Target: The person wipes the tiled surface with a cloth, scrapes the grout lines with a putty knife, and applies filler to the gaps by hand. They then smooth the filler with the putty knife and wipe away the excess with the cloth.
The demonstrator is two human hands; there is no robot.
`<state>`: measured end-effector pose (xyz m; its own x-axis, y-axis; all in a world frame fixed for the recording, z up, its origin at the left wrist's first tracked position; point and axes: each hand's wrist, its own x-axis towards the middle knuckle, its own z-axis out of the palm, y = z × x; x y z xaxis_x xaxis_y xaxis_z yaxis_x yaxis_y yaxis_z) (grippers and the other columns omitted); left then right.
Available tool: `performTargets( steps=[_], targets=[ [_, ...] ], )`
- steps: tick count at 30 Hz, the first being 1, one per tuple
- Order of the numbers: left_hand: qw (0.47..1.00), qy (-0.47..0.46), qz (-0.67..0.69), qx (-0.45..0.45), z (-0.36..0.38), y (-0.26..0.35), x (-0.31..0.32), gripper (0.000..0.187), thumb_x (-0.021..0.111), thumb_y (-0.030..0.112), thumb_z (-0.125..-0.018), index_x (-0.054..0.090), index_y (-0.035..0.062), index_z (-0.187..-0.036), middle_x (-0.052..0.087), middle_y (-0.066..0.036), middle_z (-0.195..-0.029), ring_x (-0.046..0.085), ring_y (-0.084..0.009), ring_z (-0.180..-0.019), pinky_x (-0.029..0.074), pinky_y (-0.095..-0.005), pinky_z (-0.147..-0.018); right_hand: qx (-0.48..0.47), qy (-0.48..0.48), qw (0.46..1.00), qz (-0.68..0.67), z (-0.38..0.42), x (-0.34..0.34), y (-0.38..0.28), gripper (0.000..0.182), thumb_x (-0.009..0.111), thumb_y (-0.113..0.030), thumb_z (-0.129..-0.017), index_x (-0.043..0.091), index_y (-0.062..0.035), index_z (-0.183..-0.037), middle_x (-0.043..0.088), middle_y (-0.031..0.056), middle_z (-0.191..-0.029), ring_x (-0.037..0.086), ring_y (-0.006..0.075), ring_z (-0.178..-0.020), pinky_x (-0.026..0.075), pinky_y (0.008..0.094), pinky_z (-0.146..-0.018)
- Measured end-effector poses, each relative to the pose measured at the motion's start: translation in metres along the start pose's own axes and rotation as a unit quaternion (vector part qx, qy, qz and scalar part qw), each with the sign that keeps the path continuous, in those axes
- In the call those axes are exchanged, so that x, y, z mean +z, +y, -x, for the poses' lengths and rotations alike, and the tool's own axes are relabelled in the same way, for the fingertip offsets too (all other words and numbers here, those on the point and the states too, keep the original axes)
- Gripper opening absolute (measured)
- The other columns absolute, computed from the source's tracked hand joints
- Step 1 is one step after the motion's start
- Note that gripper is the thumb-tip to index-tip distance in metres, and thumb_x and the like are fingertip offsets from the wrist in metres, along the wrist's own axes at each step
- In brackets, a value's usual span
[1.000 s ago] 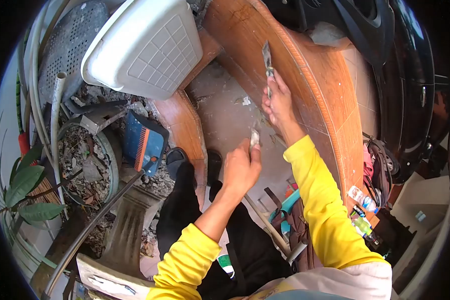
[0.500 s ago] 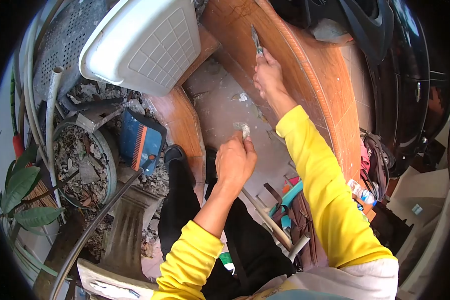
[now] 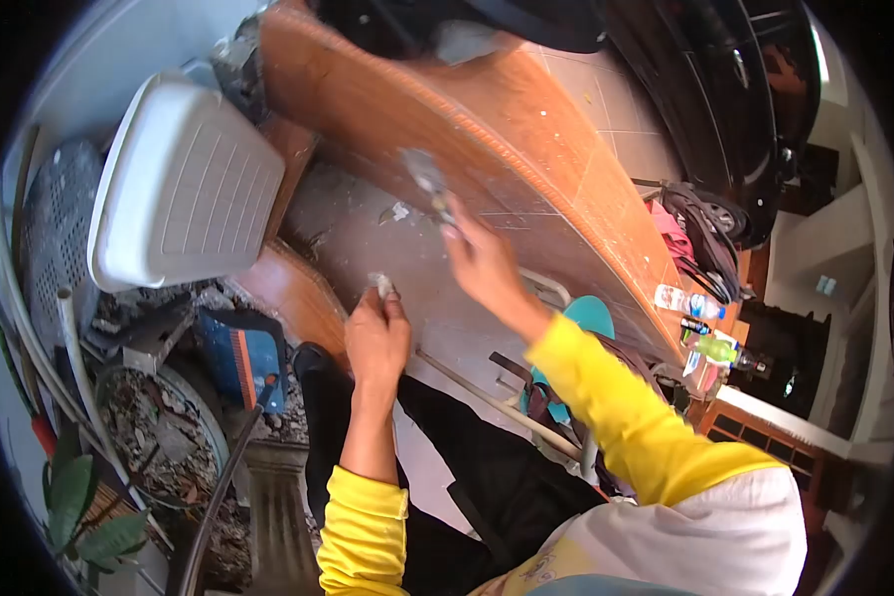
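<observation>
Near the middle of the head view, my left hand [image 3: 378,338] is closed, pinching a small whitish lump [image 3: 380,284] at its fingertips. Up and to the right, my right hand [image 3: 479,256] grips the handle of a scraper [image 3: 426,177], whose blurred metal blade points up and left, in front of the brown tiled wall [image 3: 368,124]. The two hands are apart. Beneath them is a grey floor [image 3: 353,233] with a small white scrap [image 3: 399,212] on it.
A white plastic basin [image 3: 189,184] stands upper left. Below it are a blue dustpan [image 3: 243,358] and a round pot of debris [image 3: 169,437]. Bottles [image 3: 685,300] and bags [image 3: 700,233] sit at the right, near a black car [image 3: 715,89]. A pole [image 3: 497,402] lies below my hands.
The view has shifted, so the basin and pot appear further left. My right hand has brought the scraper lower and closer to my left hand, which still pinches the lump.
</observation>
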<state>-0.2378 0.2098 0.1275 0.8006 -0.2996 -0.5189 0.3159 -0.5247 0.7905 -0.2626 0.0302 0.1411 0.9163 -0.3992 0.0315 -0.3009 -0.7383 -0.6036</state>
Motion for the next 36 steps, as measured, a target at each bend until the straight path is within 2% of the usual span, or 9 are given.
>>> performTargets(
  steps=[3,5,12,15,16,20,29,33,36],
  targets=[
    [1.000,-0.015,-0.016,-0.006,-0.008,-0.001,0.004,0.029,0.054,0.022,-0.091,0.063,-0.0044,-0.100,0.065,-0.030,-0.087,0.062,-0.0475,-0.088,0.048,-0.0500,-0.078,0.100,0.039,0.989,0.106,0.035,-0.072,0.023,0.046,0.055,-0.016,-0.092,0.052,-0.0072,-0.137,0.064,0.0238,-0.088,0.064,0.0415,-0.077,0.050,0.0469,-0.070],
    [0.999,-0.042,-0.028,-0.003,-0.009,0.004,0.011,0.030,0.054,0.021,-0.090,0.063,-0.0047,-0.100,0.065,-0.030,-0.089,0.063,-0.0469,-0.089,0.048,-0.0491,-0.078,0.164,0.002,0.971,0.176,0.013,-0.113,0.055,0.045,0.055,-0.016,-0.090,0.054,-0.0023,-0.133,0.062,0.0290,-0.085,0.063,0.0456,-0.079,0.050,0.0506,-0.071],
    [0.998,-0.052,-0.018,0.010,-0.008,0.006,0.026,0.029,0.053,0.020,-0.089,0.063,-0.0058,-0.097,0.065,-0.029,-0.085,0.064,-0.0448,-0.086,0.048,-0.0461,-0.076,0.279,-0.089,0.928,0.230,-0.100,-0.138,0.072,0.037,0.047,-0.018,-0.091,0.059,0.0003,-0.121,0.064,0.0311,-0.098,0.064,0.0465,-0.094,0.050,0.0521,-0.081],
    [0.998,-0.051,-0.019,0.020,-0.010,0.000,0.034,0.029,0.053,0.020,-0.088,0.063,-0.0064,-0.096,0.065,-0.029,-0.084,0.064,-0.0446,-0.085,0.048,-0.0458,-0.075,0.281,-0.153,0.920,0.228,-0.070,-0.146,0.057,0.037,0.046,-0.017,-0.091,0.059,0.0009,-0.121,0.064,0.0305,-0.100,0.063,0.0464,-0.097,0.050,0.0512,-0.085],
    [0.998,-0.051,-0.013,0.021,-0.013,0.002,0.037,0.029,0.053,0.020,-0.088,0.063,-0.0066,-0.096,0.065,-0.029,-0.084,0.064,-0.0446,-0.085,0.048,-0.0458,-0.075,0.227,-0.128,0.935,0.242,-0.065,-0.137,0.075,0.036,0.046,-0.017,-0.091,0.060,0.0019,-0.118,0.064,0.0310,-0.101,0.063,0.0468,-0.098,0.050,0.0515,-0.087],
    [0.997,-0.069,-0.014,0.015,-0.015,0.007,0.039,0.030,0.053,0.021,-0.088,0.062,-0.0066,-0.095,0.064,-0.029,-0.083,0.064,-0.0445,-0.084,0.048,-0.0458,-0.075,0.288,-0.129,0.925,0.211,-0.119,-0.136,0.084,0.034,0.048,-0.014,-0.088,0.062,0.0039,-0.114,0.063,0.0311,-0.108,0.061,0.0459,-0.105,0.049,0.0510,-0.091],
    [0.997,-0.078,-0.017,-0.008,-0.019,0.007,0.041,0.032,0.052,0.025,-0.088,0.062,-0.0051,-0.094,0.065,-0.026,-0.080,0.065,-0.0402,-0.080,0.048,-0.0440,-0.073,0.301,-0.151,0.918,0.208,-0.130,-0.138,0.079,0.032,0.047,-0.008,-0.086,0.063,0.0054,-0.109,0.062,0.0314,-0.111,0.060,0.0458,-0.109,0.049,0.0510,-0.091],
    [0.996,-0.086,-0.029,0.001,-0.018,0.009,0.043,0.030,0.052,0.024,-0.089,0.062,-0.0045,-0.093,0.065,-0.022,-0.076,0.065,-0.0371,-0.077,0.048,-0.0424,-0.071,0.269,-0.160,0.926,0.211,-0.075,-0.149,0.040,0.035,0.046,-0.007,-0.085,0.060,0.0062,-0.114,0.061,0.0332,-0.112,0.059,0.0481,-0.107,0.048,0.0513,-0.092],
    [0.997,-0.078,-0.012,-0.002,-0.019,0.009,0.039,0.029,0.053,0.022,-0.089,0.062,-0.0044,-0.093,0.065,-0.021,-0.075,0.065,-0.0363,-0.076,0.048,-0.0418,-0.071,0.153,-0.057,0.958,0.236,-0.016,-0.146,0.060,0.033,0.045,-0.011,-0.087,0.061,0.0046,-0.112,0.063,0.0328,-0.103,0.061,0.0505,-0.098,0.049,0.0545,-0.086]
  ],
)
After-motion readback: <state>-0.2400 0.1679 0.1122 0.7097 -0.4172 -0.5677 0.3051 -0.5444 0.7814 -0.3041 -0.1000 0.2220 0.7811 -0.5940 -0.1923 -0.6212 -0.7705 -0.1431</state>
